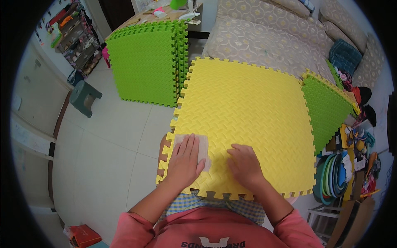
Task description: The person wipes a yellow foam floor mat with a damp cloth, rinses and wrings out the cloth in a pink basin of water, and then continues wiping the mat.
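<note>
A large yellow interlocking foam mat tile (248, 108) with a raised tread pattern lies across my lap. My left hand (186, 158) rests flat on a pale folded cloth (203, 148), pressing it to the tile near its left edge. To the right, my right hand (246, 164) is over the near half of the tile, fingers loosely bent and apart, holding nothing. Whether its fingertips touch the foam I cannot tell.
Green foam tiles (144, 68) stand stacked at the far left, before a wooden table (133, 20). Another green tile (325, 105) leans at the right. A patterned sofa (263, 40) is behind. Nested plastic basins (327, 176), a green stool (83, 96) and a shoe rack (77, 43) stand around.
</note>
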`<state>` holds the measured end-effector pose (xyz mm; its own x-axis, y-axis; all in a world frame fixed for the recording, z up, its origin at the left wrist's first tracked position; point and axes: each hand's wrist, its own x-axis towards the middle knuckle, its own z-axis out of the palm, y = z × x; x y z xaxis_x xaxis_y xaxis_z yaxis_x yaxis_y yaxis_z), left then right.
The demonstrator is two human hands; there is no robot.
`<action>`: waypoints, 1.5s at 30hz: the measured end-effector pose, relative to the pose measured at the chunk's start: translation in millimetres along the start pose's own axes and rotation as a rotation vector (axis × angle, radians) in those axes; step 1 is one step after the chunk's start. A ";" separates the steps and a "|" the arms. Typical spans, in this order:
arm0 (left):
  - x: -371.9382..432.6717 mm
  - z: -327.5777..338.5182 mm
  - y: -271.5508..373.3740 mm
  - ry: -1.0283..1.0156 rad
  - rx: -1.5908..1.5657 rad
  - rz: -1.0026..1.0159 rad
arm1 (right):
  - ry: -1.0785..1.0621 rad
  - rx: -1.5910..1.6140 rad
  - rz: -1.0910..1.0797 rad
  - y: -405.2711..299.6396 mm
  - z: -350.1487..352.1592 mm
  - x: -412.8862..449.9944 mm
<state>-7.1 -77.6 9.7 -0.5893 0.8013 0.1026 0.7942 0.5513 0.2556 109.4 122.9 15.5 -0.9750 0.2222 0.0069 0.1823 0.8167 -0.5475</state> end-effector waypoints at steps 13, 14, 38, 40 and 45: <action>17.5 1.6 -7.7 0.076 0.051 -0.012 | 0.324 -0.012 -0.274 15.8 20.8 52.0; 17.9 0.3 -8.0 0.060 0.055 -0.010 | 0.311 -0.020 -0.267 14.6 20.9 50.4; 56.2 -17.8 -18.1 0.035 0.089 0.009 | 0.261 0.060 -0.298 25.0 -0.5 87.4; 59.2 -18.4 -17.2 -0.019 0.111 -0.024 | 0.252 0.069 -0.314 26.5 1.5 92.9; 80.2 -5.7 -21.2 0.036 0.148 -0.003 | 0.363 -0.017 -0.278 24.1 11.3 80.1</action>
<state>-72.1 -26.3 18.1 -0.5943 0.7924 0.1377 0.8042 0.5838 0.1113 34.3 154.3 -6.6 -0.8801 0.1635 0.4458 -0.0747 0.8795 -0.4700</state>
